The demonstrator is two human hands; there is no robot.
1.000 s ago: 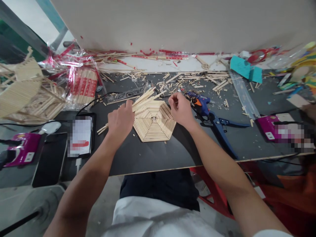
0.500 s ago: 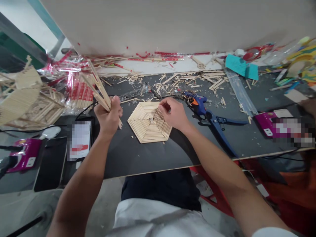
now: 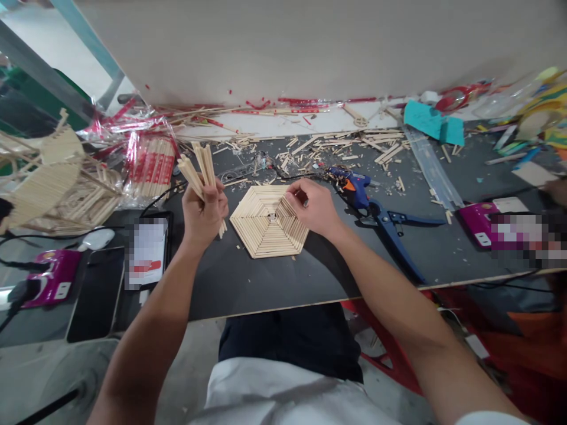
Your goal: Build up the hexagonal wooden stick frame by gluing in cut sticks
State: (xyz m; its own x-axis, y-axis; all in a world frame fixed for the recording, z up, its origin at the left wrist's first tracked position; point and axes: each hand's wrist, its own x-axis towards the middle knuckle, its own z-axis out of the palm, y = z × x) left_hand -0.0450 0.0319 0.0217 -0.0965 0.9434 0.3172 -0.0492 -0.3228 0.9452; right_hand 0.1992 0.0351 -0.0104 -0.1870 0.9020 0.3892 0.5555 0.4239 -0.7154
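Observation:
My left hand [image 3: 206, 212] is closed around a bundle of wooden chopsticks [image 3: 197, 168]; their upper ends fan out above the fist and a few tips show below it. To its right, a six-sided wooden panel [image 3: 272, 236] made of sticks laid in concentric rings lies flat on the dark table. My right hand [image 3: 312, 206] rests at the panel's upper right edge, thumb and forefinger pinched together against it. Whatever is between those fingertips is hidden.
Behind the panel lie cut stick pieces [image 3: 341, 141], a blue glue gun [image 3: 357, 186] and blue-handled cutters [image 3: 394, 230]. At left are a stick-built model [image 3: 48, 171], red-banded stick packs [image 3: 150, 165], two phones [image 3: 95, 295] and a purple power block [image 3: 55, 274]. A table edge [image 3: 283, 308] runs in front.
My left hand has shifted right and slightly down, nearer the panel, and the bundle now stands more upright and closer together. My right hand stays at the panel's edge.

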